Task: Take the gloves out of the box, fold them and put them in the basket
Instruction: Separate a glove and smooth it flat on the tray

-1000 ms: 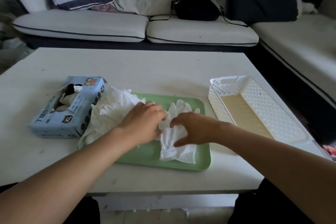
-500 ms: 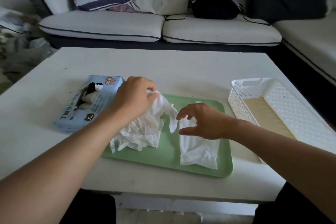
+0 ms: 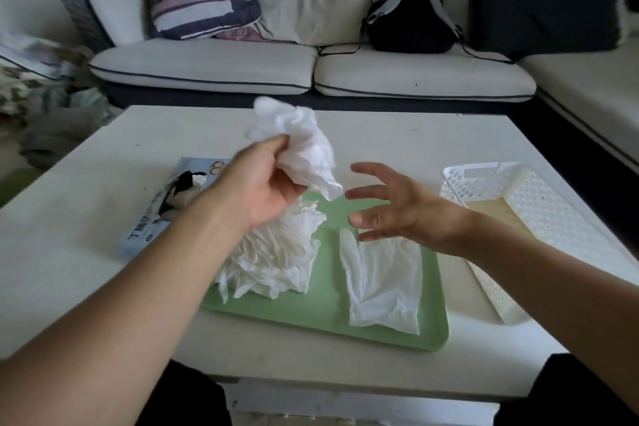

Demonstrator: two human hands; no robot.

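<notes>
Left hand grips crumpled white disposable glove, lifted above loose glove pile. Right hand spread open, empty, just above flat white glove on green plastic tray. Blue cardboard glove box left of left hand, white perforated basket right of right hand.

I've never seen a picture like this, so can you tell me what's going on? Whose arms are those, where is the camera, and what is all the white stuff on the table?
The arms belong to a person, and the camera sits on that person's head, so you see what they see when they look down at their hands.

The left hand is holding up a crumpled white glove. The right hand is open, with its fingers spread, and holds nothing.

On the white table lies a green tray. On the tray there is a pile of white gloves and one glove lying flat. To the left is the blue glove box, and to the right a white basket; no gloves show in it. Behind the table is a sofa with cushions and a black backpack.
</notes>
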